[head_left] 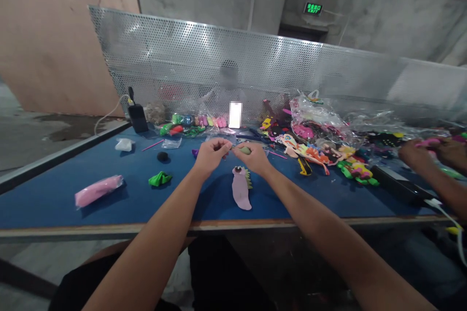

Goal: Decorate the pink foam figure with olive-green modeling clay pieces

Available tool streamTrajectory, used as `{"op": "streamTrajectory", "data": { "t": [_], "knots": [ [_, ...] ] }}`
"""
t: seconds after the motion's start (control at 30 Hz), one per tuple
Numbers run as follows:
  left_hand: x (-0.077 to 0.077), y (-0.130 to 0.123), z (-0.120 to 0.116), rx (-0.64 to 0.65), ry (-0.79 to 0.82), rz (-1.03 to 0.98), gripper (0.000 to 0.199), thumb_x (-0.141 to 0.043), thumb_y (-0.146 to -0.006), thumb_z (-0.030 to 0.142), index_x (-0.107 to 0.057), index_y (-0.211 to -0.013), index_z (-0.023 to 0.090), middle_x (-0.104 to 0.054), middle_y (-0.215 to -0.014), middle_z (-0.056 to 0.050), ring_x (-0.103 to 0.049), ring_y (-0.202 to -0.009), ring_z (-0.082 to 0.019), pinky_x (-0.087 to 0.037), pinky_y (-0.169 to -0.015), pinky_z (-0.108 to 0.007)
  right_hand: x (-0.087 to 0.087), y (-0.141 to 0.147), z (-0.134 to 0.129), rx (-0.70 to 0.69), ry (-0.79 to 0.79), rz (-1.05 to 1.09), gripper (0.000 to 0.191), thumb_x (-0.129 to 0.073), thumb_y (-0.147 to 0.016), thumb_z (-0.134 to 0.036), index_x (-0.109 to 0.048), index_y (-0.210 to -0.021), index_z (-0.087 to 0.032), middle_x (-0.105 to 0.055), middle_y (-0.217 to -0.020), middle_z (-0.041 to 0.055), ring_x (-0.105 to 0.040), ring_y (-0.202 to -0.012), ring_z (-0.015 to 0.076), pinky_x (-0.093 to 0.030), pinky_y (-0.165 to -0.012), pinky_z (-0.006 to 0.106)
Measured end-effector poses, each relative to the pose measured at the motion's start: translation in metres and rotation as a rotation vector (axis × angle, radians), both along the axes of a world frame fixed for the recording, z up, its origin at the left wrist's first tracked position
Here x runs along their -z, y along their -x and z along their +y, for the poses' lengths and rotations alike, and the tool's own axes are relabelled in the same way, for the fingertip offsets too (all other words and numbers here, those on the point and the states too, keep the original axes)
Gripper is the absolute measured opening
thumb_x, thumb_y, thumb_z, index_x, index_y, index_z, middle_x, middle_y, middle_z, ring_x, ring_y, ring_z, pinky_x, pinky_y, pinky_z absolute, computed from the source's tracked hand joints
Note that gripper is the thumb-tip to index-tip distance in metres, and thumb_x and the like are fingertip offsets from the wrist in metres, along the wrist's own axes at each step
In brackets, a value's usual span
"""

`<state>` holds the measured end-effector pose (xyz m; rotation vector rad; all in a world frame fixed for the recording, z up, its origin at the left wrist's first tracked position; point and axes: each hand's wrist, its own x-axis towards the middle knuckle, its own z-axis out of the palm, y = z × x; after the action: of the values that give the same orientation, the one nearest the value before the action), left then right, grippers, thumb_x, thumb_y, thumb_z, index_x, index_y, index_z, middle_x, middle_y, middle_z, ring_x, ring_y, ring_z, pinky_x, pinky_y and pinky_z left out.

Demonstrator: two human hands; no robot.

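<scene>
Both hands are raised over the blue table and meet at their fingertips. My right hand (252, 156) is closed on a small olive-green lump (245, 150), held between thumb and fingers. My left hand (212, 154) is pinched beside it; whatever lies between its fingertips is too small to make out. Just below the hands a flat pale-pink figure (241, 193) lies on the table, with dark-rimmed eyes at its top and green spikes along its right edge.
A pink wrapped roll (98, 191), a green lump (159, 179) and a black lump (162, 156) lie at left. Colourful foam shapes (310, 151) and plastic bags spread at right, near a black power bank (397, 185). Another person's hands (419, 153) work at far right.
</scene>
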<state>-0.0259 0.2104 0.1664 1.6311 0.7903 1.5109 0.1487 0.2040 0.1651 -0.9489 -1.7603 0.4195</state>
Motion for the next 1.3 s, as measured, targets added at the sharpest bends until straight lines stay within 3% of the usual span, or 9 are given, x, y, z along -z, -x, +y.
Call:
{"op": "streamTrajectory", "data": {
  "t": [0.13, 0.3, 0.53, 0.73, 1.0, 1.17, 1.3],
  "knots": [
    [-0.001, 0.000, 0.000, 0.009, 0.033, -0.030, 0.035, -0.075, -0.075, 0.048, -0.072, -0.087, 0.016, -0.062, -0.059, 0.001, -0.057, -0.055, -0.012, -0.047, -0.054, -0.025, -0.001, -0.005, 0.003, -0.004, 0.033, 0.090, 0.025, -0.069, -0.081, -0.043, -0.076, -0.078, -0.019, -0.066, -0.067, 0.0003, -0.056, -0.062, 0.0163, -0.043, -0.059, 0.027],
    [-0.001, 0.000, -0.001, 0.041, 0.061, -0.015, 0.036, -0.077, -0.073, 0.046, -0.072, -0.093, 0.016, -0.065, -0.063, 0.000, -0.057, -0.056, -0.012, -0.047, -0.053, -0.025, 0.001, -0.005, 0.001, -0.092, 0.141, 0.196, 0.045, -0.072, -0.079, -0.045, -0.074, -0.116, -0.019, -0.067, -0.069, -0.0023, -0.045, -0.044, 0.0111, -0.037, -0.042, 0.025],
    [0.002, 0.002, 0.001, 0.065, 0.085, 0.022, 0.030, -0.074, -0.080, 0.044, -0.070, -0.078, 0.015, -0.063, -0.067, 0.001, -0.055, -0.056, -0.010, -0.045, -0.053, -0.023, 0.000, -0.002, 0.001, -0.267, 0.283, 0.378, 0.030, -0.077, -0.074, -0.039, -0.077, -0.095, -0.018, -0.052, -0.047, -0.0075, -0.045, -0.042, 0.0102, -0.038, -0.043, 0.023],
    [0.006, 0.004, 0.006, -0.003, 0.142, 0.037, 0.021, -0.063, -0.094, 0.034, -0.065, -0.098, 0.013, -0.066, -0.085, -0.001, -0.062, -0.067, -0.012, -0.054, -0.061, -0.027, -0.005, -0.007, 0.005, -0.343, 0.447, 0.631, 0.028, -0.080, -0.063, -0.028, -0.070, -0.087, -0.021, -0.072, -0.083, -0.0005, -0.051, -0.050, 0.0084, -0.040, -0.042, 0.020],
    [0.005, 0.005, 0.008, -0.112, 0.215, 0.043, 0.026, -0.061, -0.096, 0.034, -0.063, -0.111, 0.014, -0.068, -0.102, -0.006, -0.066, -0.081, -0.016, -0.058, -0.070, -0.033, -0.011, -0.017, 0.009, -0.378, 0.609, 0.852, 0.027, -0.075, -0.060, -0.017, -0.063, -0.083, -0.020, -0.060, -0.062, -0.0065, -0.048, -0.047, 0.0078, -0.038, -0.043, 0.020],
    [0.004, 0.005, 0.006, -0.118, 0.240, 0.052, 0.027, -0.061, -0.096, 0.035, -0.063, -0.113, 0.014, -0.068, -0.106, -0.007, -0.067, -0.086, -0.017, -0.059, -0.074, -0.035, -0.010, -0.018, 0.012, -0.372, 0.656, 0.879, 0.030, -0.080, -0.071, -0.038, -0.056, -0.071, -0.020, -0.054, -0.058, -0.0055, -0.046, -0.044, 0.0085, -0.038, -0.041, 0.021],
    [0.004, 0.004, 0.007, -0.120, 0.246, 0.047, 0.027, -0.061, -0.096, 0.035, -0.063, -0.113, 0.014, -0.068, -0.106, -0.007, -0.067, -0.086, -0.017, -0.059, -0.074, -0.035, -0.005, -0.021, 0.020, -0.324, 0.631, 0.890, 0.045, -0.077, -0.077, -0.051, -0.047, -0.063, -0.021, -0.042, -0.048, -0.0084, -0.034, -0.036, 0.0061, -0.025, -0.034, 0.019]
  ]
}}
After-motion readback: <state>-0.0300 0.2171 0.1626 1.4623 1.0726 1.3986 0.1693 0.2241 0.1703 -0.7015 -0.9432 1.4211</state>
